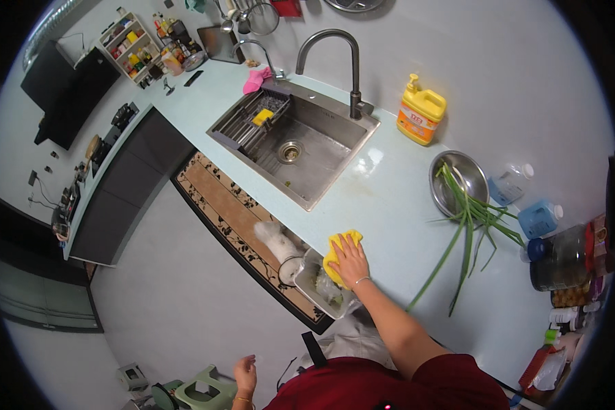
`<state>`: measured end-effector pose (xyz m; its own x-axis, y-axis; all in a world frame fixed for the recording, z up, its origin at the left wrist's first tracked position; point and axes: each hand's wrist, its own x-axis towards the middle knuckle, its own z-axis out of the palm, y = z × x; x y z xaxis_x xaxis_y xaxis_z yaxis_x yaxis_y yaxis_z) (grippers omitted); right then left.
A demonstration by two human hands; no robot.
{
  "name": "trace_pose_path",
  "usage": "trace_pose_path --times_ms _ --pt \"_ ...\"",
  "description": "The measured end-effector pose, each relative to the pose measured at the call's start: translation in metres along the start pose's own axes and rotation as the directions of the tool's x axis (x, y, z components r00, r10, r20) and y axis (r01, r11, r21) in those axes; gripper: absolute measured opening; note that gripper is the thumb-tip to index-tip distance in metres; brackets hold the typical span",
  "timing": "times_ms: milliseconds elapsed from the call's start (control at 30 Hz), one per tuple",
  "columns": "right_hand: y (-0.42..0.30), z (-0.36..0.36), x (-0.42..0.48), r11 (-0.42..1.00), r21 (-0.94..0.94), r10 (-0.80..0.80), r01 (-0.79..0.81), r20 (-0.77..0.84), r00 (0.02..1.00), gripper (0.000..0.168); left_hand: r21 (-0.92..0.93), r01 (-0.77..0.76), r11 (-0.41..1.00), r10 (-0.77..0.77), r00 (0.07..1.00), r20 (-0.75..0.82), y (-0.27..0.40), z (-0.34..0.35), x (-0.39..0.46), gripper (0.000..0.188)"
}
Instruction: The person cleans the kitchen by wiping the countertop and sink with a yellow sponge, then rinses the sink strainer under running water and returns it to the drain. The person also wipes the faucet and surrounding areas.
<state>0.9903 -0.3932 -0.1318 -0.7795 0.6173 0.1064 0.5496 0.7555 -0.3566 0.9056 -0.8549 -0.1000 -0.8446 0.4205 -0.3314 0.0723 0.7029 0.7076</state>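
My right hand (352, 262) lies flat with spread fingers on a yellow cloth (334, 252), pressing it against the front edge of the pale countertop (389, 225). A bracelet circles that wrist. Low at my side hangs my left hand (245, 374), loosely bent and holding nothing. Beyond the cloth, a stainless steel sink (333, 141) is set into the counter, with a few green scraps in it. To the right, green onions (466, 205) hang over the rim of a metal bowl (441, 192). A wet patch (371, 161) glints beside the sink.
Below the counter edge are a bin (312, 292) and a white dog (277, 246) on a patterned mat (220, 205). A yellow pump jug (421, 117) stands by the wall. Bottles and jars (558, 261) line the right side. A green plastic stool (207, 389) is near my left hand.
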Motion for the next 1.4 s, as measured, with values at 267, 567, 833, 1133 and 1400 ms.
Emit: trace_pose_path --times_ms 267,567,833,1133,1400 --pt "0.032 0.011 0.109 0.962 0.254 -0.093 0.102 -0.048 0.995 0.051 0.315 0.069 0.947 -0.133 0.973 0.188 0.009 -0.029 0.021 0.028" --pt "0.088 0.005 0.076 0.607 0.018 0.729 -0.794 -0.409 0.548 0.066 0.474 -0.044 0.880 -0.142 0.926 0.350 -0.101 -0.085 0.096 0.020" --pt "-0.076 0.060 0.170 0.899 0.004 0.432 -0.439 -0.185 0.883 0.064 0.212 -0.196 0.957 0.120 0.939 0.323 -0.006 -0.115 0.307 0.030" --pt "0.032 0.037 0.234 0.774 -0.114 0.531 -0.622 -0.419 0.737 0.060 0.177 -0.564 0.807 0.466 0.791 0.396 0.121 -0.138 0.468 0.028" --pt "-0.020 0.027 0.206 0.925 -0.117 0.352 -0.363 -0.102 0.930 0.056 0.018 -0.921 0.390 0.765 0.335 0.551 0.282 -0.016 0.556 0.041"
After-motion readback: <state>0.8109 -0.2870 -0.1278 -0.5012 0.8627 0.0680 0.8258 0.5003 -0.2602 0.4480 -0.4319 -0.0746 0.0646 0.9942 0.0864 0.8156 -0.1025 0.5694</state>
